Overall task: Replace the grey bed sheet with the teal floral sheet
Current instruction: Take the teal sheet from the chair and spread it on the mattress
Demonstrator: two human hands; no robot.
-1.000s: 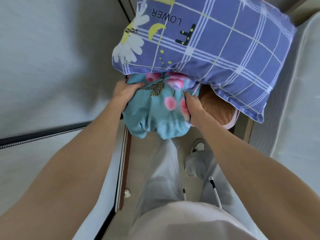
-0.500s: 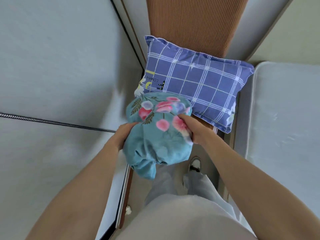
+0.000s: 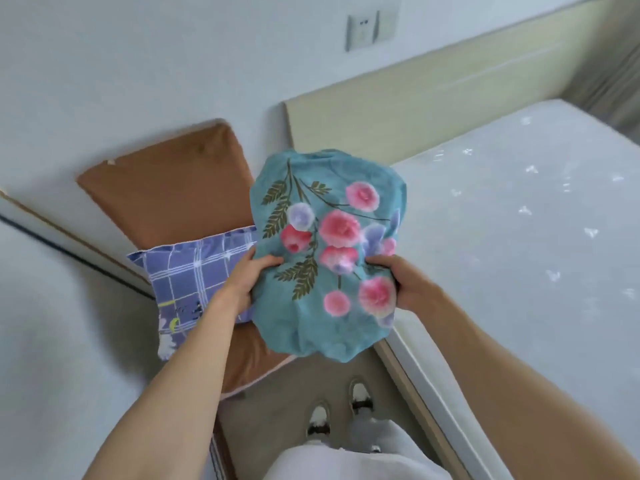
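1. The left hand grips the left side of the teal floral sheet, its thumb curled over the front of the cloth and the fingers tucked behind it
2. The right hand grips the sheet's right side the same way, fingers bunched into the fabric beside a pink flower
3. The sheet itself is a rounded, crumpled bundle held up in the air between both hands, its printed face of pink and lilac blooms and dark green fronds turned toward the person
4. Just left of the sheet and partly behind it lies a blue checked pillow, resting on a brown ribbed cushion that leans up against the white wall
5. To the right of the sheet, close by, a bare white mattress with a faint quilted pattern stretches away; its near edge runs down under the bundle's lower right corner
6. Behind the sheet a pale wooden headboard rises along the wall, and above it sits a white wall socket
7. Below the sheet, on the grey floor, a pair of white shoes points toward the bed, with pale trousers at the bottom edge
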